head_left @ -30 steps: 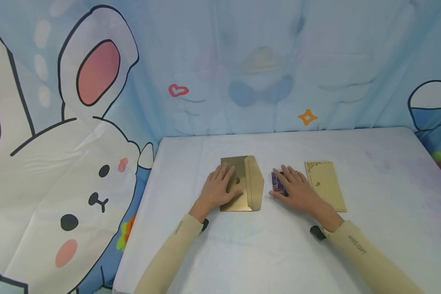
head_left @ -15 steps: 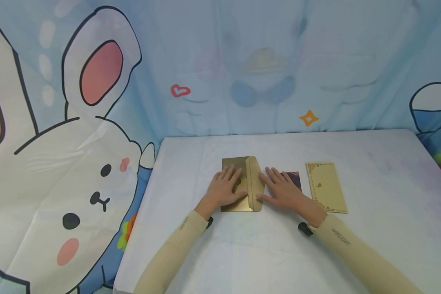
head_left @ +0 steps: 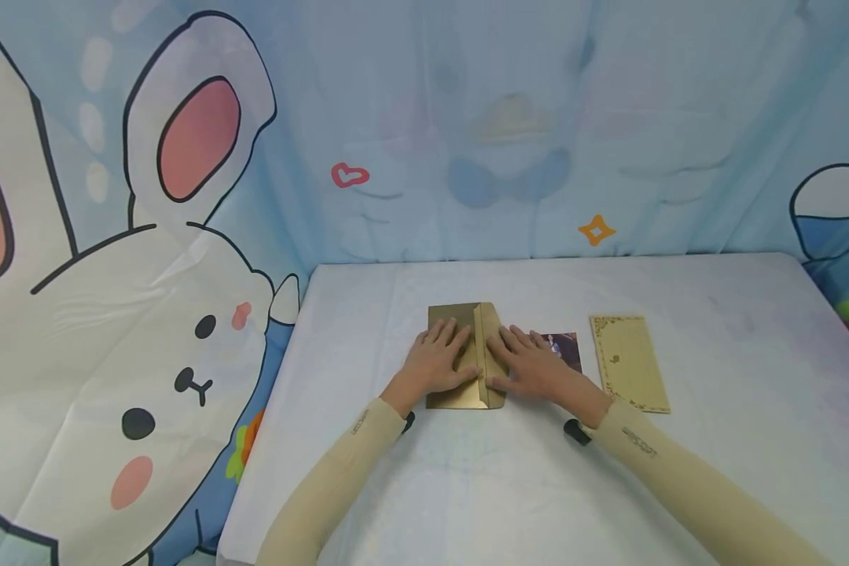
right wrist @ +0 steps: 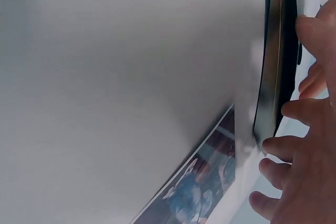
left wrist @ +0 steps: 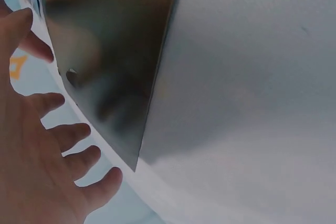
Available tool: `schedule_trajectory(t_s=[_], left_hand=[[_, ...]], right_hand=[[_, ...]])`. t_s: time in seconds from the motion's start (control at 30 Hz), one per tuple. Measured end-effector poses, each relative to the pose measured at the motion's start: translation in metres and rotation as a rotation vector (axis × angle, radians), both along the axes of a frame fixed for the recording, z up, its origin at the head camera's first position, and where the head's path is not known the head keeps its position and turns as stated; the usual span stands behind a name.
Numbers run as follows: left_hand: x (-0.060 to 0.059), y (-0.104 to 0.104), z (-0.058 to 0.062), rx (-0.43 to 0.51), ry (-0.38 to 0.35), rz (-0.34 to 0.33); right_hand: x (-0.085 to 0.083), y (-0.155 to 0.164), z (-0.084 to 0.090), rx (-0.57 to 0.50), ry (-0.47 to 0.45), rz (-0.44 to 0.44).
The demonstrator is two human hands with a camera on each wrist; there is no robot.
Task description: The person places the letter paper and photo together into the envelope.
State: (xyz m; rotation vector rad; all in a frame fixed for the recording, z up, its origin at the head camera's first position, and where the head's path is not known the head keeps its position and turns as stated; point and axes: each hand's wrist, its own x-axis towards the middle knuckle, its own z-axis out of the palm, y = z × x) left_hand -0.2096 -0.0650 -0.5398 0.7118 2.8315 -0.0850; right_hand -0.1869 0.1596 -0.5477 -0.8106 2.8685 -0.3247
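A gold envelope (head_left: pixel 447 317) lies in the middle of the white table (head_left: pixel 467 487), its flap (head_left: pixel 494 321) opened toward the right. My left hand (head_left: pixel 436 362) lies flat on the envelope's body with straight fingers (left wrist: pixel 68 135); the envelope (left wrist: pixel 113 51) fills the left wrist view. My right hand (head_left: pixel 527 367) rests flat on the flap, fingers spread; in the right wrist view its fingers (right wrist: pixel 294 145) touch the flap's edge (right wrist: pixel 269 77). A dark photo (head_left: pixel 564 347) lies just right of that hand, also seen as the photo (right wrist: pixel 202 187) in the right wrist view.
A gold card with an ornate border (head_left: pixel 628 362) lies right of the photo. A cartoon rabbit backdrop (head_left: pixel 148 259) hangs behind and left of the table. The table's left edge (head_left: pixel 265 417) drops off beside my left arm.
My right hand left the photo and moved left onto the envelope's flap, uncovering the photo. The left hand stayed on the envelope.
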Motion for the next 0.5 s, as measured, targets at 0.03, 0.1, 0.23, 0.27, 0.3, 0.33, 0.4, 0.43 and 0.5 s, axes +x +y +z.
schedule_trajectory(t_s=[0.03,0.1,0.23,0.27,0.3,0.33,0.4,0.43,0.5], left_hand=[[0.000,0.000,0.001,0.001,-0.007,0.001],[-0.001,0.001,0.002,0.004,-0.022,0.005],[-0.001,0.002,0.003,0.027,-0.052,0.023],[-0.002,0.003,0.003,0.028,-0.056,0.028],[-0.002,0.003,0.003,0.026,-0.060,0.032],[-0.002,0.004,0.003,0.028,-0.065,0.034],[-0.002,0.005,0.004,0.036,-0.079,0.040],[-0.002,0.005,0.004,0.039,-0.084,0.041],[-0.003,0.006,0.006,0.047,-0.097,0.043]], right_hand=[[0.000,-0.002,0.001,0.012,-0.010,0.004],[-0.001,-0.005,0.002,0.031,-0.012,0.020],[-0.002,-0.009,0.003,0.051,-0.013,0.050],[-0.003,-0.010,0.002,0.052,-0.010,0.059],[-0.003,-0.011,0.002,0.055,-0.013,0.064],[-0.004,-0.011,0.001,0.059,-0.015,0.069],[-0.004,-0.012,0.001,0.064,-0.021,0.075],[-0.004,-0.012,0.001,0.067,-0.025,0.077],[-0.005,-0.013,0.002,0.069,-0.034,0.078]])
